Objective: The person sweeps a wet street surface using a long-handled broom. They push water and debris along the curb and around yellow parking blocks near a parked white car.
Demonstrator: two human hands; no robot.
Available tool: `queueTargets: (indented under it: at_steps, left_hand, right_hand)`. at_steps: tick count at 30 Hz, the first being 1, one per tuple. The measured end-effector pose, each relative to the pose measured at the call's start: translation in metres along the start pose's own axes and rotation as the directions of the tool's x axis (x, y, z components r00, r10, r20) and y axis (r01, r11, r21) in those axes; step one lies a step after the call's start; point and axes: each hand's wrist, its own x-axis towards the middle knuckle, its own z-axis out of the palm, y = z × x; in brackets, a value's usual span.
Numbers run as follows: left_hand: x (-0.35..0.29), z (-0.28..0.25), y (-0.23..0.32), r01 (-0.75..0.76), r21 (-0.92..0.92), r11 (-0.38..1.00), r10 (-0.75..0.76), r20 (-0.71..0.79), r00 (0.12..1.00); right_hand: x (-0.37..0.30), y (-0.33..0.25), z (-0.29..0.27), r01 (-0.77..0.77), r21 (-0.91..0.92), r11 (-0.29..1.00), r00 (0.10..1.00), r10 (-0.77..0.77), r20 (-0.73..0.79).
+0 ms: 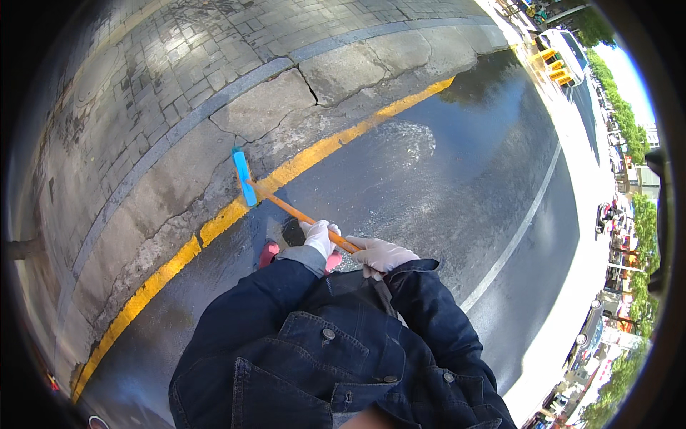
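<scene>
A push broom with a long orange handle (291, 209) and a blue bar-shaped head (244, 176) reaches out ahead of me to the left. Its head rests at the yellow painted line by the pavement's edge; bristles cannot be made out. My left hand (320, 239), in a white glove, is closed around the handle partway up. Lower down, near the handle's end and close to my body, my right hand (382, 256), also white-gloved, is wrapped around it. Pink shoes (268, 254) show partly beneath my arms.
Wet dark asphalt (429, 186) lies ahead and to the right, crossed by a white line (516, 239). A yellow-edged kerb strip (330, 145) runs along cracked concrete and a brick pavement (157, 79). Yellow barriers (557, 68) and a white vehicle (564, 46) stand far right.
</scene>
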Motion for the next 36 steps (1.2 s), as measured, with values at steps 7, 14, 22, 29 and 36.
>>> queueTargets:
  at_steps: [7,14,22,29,36]
  left_hand:
    - [0.116,-0.086,-0.007,0.105,-0.251,0.962,-0.182,-0.310,0.933]
    - [0.160,0.098,-0.098,0.122,-0.179,0.976,-0.178,-0.341,0.923]
    - [0.187,0.453,-0.248,0.247,0.203,0.947,-0.256,0.020,0.966]
    - [0.217,0.579,-0.273,0.189,0.483,0.855,-0.378,0.330,0.865]
    - [0.108,0.615,-0.289,0.220,0.176,0.960,-0.249,0.166,0.954]
  right_hand:
    - [0.105,0.019,-0.027,0.201,-0.565,0.800,0.978,-0.193,0.075]
    - [0.119,0.052,-0.191,0.070,-0.649,0.758,0.959,-0.231,-0.166]
    - [0.040,0.044,-0.434,-0.250,-0.379,0.891,0.749,-0.070,-0.659]
    - [0.039,0.030,-0.525,-0.270,-0.297,0.916,0.621,-0.070,-0.780]
    - [-0.053,0.072,-0.586,0.005,-0.170,0.986,0.728,-0.120,-0.675]
